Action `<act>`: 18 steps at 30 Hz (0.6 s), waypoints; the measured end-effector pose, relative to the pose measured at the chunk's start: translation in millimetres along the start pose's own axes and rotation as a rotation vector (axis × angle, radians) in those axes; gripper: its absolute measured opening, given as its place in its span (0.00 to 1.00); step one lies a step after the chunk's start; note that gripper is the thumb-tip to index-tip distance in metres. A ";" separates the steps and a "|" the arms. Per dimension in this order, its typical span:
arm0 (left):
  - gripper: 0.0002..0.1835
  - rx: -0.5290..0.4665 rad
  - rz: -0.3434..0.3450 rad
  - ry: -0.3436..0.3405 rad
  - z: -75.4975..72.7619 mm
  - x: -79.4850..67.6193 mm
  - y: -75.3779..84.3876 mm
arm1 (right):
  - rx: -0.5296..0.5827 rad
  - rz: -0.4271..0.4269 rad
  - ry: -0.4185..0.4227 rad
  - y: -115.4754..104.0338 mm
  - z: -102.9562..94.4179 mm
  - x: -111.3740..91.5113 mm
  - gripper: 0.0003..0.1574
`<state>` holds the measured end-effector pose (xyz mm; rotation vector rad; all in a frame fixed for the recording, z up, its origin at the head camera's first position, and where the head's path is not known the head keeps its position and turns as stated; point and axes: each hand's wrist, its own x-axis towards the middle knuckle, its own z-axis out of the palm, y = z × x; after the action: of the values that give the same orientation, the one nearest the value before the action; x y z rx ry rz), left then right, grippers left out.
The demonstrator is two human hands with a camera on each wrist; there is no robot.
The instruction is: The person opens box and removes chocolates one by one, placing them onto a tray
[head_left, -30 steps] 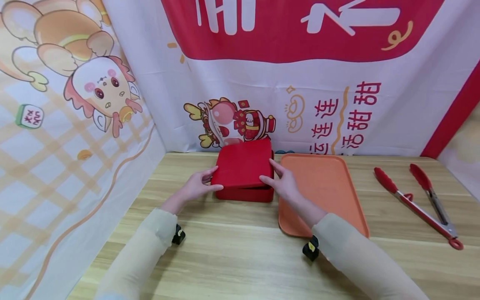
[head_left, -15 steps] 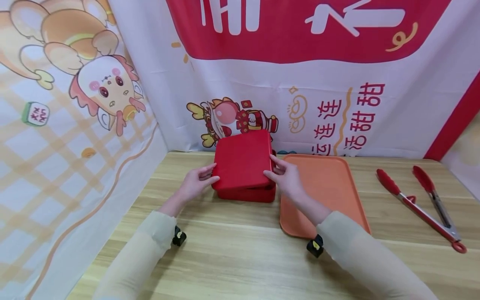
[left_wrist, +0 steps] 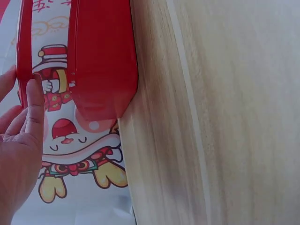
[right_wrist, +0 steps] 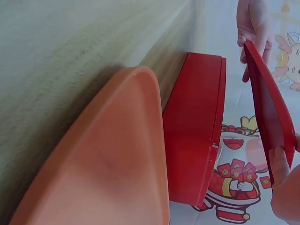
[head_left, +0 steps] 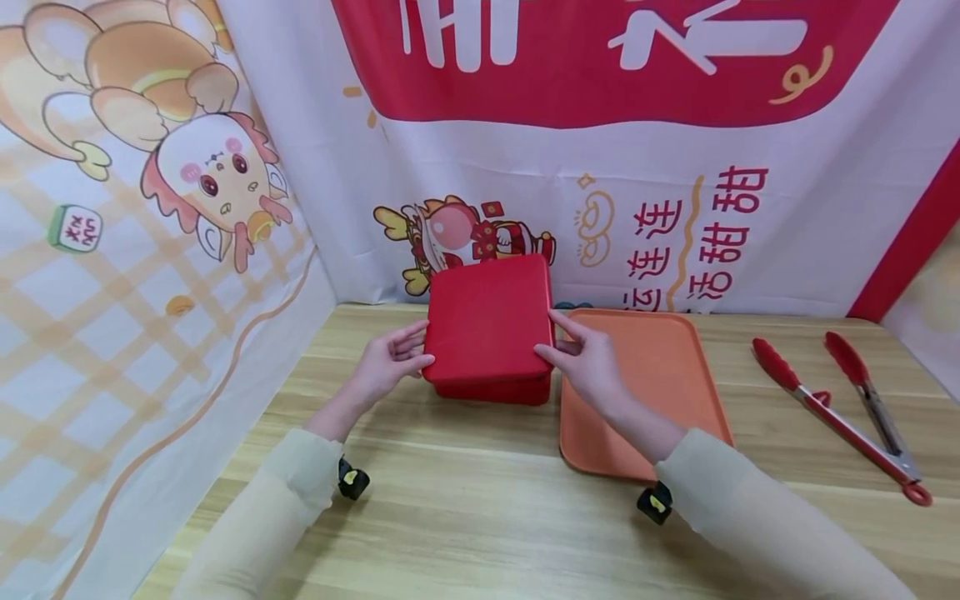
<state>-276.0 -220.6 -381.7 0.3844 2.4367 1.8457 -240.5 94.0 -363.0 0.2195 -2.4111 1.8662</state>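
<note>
Both hands hold a red square lid [head_left: 491, 321] raised above a red box [head_left: 495, 390] at the back of the table. My left hand [head_left: 380, 364] pinches the lid's left edge, and my right hand [head_left: 588, 358] grips its right edge. In the left wrist view a gap separates the lid [left_wrist: 24, 51] from the box [left_wrist: 103, 61]. The right wrist view shows the lid [right_wrist: 269, 105] tilted and apart from the box [right_wrist: 192, 129]. What the box contains is hidden.
An orange tray [head_left: 645, 417] lies directly right of the box. Red-tipped tongs [head_left: 847, 425] rest farther right, their arms spread. A printed cloth [head_left: 465, 150] hangs behind the wooden table [head_left: 465, 500], with another cloth [head_left: 172, 333] along the left side.
The lid has risen from resting askew on the box to hovering over it, lifted by both hands. The box, tray and tongs have stayed in place.
</note>
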 end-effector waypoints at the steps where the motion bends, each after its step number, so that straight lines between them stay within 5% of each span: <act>1: 0.34 0.004 -0.003 0.000 0.5 -1.6 1.1 | 0.008 -0.001 -0.007 -0.4 -1.0 -1.8 0.39; 18: 0.36 0.066 -0.003 -0.113 4.7 -40.5 9.6 | 0.036 -0.036 -0.012 10.0 -12.3 -18.1 0.40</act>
<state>-234.4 -223.3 -378.0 0.4745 2.4255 1.6967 -224.5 109.5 -372.3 0.2751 -2.3659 1.9000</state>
